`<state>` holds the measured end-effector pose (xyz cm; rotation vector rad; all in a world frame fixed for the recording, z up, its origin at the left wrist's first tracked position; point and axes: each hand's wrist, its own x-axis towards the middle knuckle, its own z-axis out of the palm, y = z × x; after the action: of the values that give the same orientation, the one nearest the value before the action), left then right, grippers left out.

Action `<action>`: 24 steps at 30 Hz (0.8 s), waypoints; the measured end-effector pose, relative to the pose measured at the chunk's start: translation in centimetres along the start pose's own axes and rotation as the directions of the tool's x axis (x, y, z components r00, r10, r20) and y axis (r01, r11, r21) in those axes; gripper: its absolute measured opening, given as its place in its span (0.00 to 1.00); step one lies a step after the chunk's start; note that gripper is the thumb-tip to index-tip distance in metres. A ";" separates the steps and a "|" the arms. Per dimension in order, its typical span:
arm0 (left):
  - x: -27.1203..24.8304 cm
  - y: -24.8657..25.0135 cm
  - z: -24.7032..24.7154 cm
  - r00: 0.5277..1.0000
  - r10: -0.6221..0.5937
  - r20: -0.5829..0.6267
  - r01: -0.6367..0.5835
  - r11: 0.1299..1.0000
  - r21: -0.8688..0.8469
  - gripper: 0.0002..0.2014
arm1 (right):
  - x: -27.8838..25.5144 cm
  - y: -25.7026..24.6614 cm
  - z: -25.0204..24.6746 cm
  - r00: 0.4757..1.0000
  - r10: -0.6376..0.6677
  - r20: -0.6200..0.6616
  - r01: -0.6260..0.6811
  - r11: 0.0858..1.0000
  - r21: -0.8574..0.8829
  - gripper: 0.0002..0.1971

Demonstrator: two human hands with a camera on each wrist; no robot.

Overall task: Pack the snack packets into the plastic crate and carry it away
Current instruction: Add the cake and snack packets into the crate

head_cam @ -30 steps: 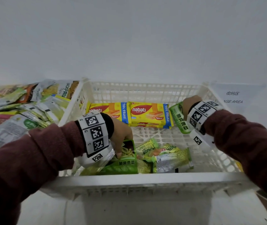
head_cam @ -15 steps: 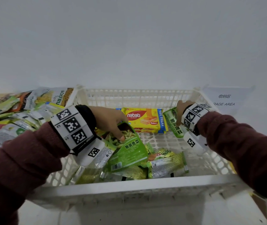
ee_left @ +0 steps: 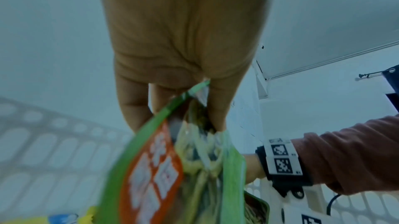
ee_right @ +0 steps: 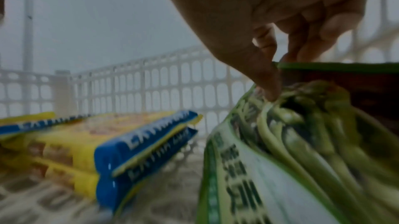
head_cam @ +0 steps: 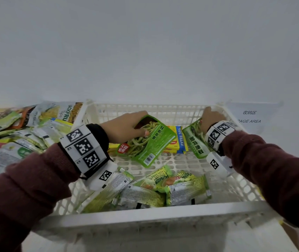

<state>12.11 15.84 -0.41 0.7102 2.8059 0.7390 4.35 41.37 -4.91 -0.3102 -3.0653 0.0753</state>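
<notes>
Two hands each hold a green snack packet over a white plastic crate (head_cam: 145, 218). The left hand (head_cam: 125, 127) pinches the top edge of its green packet (head_cam: 147, 140), thumb in front and fingers (ee_left: 134, 108) behind, so the packet hangs tilted above the middle of the crate, clear of the slotted floor. The right hand (head_cam: 213, 118) pinches the upper edge of a second green packet (head_cam: 195, 140) between thumb and curled fingers (ee_right: 306, 40), holding it near the crate's far right corner. Both packets show green vegetable strips and Chinese lettering.

Between and behind the two held packets, yellow wafer packs with blue ends (head_cam: 176, 142) lie stacked on the crate floor by the far wall. Nearer the person, several pale green cake packets (head_cam: 163, 190) lie loosely overlapping along the near wall.

Both wrists wear white bands (head_cam: 83, 146) printed with black square markers, over maroon sleeves (head_cam: 26, 188).

Outside the crate, to its left, a heap of assorted snack packets (head_cam: 17, 131) lies on the white surface. To the right of the crate, a paper sign (head_cam: 250, 117) lies flat, partly reading "AGE AREA".
</notes>
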 end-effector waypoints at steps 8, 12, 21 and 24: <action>0.0 0.2 -0.1 0.998 -0.061 -0.011 0.059 0.995 -0.086 0.14 | 0.6 -0.1 -6.1 0.997 -0.058 0.059 0.055 0.997 0.049 0.10; 0.2 1.0 -0.9 0.995 -0.035 -0.093 0.024 0.993 -0.116 0.19 | 1.3 0.6 -4.0 0.985 -0.090 0.148 0.097 0.995 -0.039 0.11; 1.5 3.7 -2.7 0.979 0.076 -0.192 -0.076 0.997 0.010 0.20 | -1.2 -0.2 -0.4 0.931 -0.115 0.345 0.240 0.908 -0.343 0.15; 2.4 5.5 -2.8 0.970 0.128 -0.208 -0.118 0.991 0.060 0.21 | -1.8 0.3 0.2 0.914 -0.198 0.355 0.344 0.841 -0.417 0.19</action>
<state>11.52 20.02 4.75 0.8697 3.0015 0.8165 6.16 41.25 -5.26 0.1502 -3.3483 -0.7180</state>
